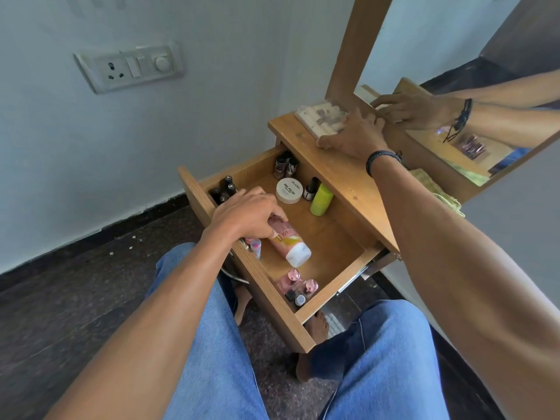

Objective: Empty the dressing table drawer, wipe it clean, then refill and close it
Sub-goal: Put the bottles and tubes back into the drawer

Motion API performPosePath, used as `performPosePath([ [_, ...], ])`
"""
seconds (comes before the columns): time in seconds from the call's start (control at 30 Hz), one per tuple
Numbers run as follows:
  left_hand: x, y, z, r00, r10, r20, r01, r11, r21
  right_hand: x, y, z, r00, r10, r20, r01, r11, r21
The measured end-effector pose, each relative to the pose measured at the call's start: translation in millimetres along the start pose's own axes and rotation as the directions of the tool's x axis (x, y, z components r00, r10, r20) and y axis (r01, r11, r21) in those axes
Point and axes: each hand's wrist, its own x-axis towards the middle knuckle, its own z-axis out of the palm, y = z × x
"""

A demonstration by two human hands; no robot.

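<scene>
In the drawer [333, 234], at the far corner by the front panel: a bottle cluster [225, 187]. At the far corner toward the back: small bottles [285, 163], with a round jar [289, 190] just before them. Beside the jar, along the back edge and partly under the table top [348, 183]: an upright bottle [321, 202]. In the middle of the drawer floor: a tube [291, 244] lying on its side, with the left hand [248, 212] gripping its far end. At the near corner by the front panel: a bottle group [298, 287]. On the far end of the table top: a flat box [321, 119], partly under the right hand [357, 134]. Against the base of the mirror [439, 40], behind the table top: a cloth [439, 189].
</scene>
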Motion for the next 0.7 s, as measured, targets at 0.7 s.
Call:
performPosePath([
  [0.7, 3, -4, 6, 0.996, -0.084, -0.013, 0.082, 0.992, -0.091, -203, 23, -1, 0.967, -0.182, -0.179, 0.19, 0.981, 0.032],
])
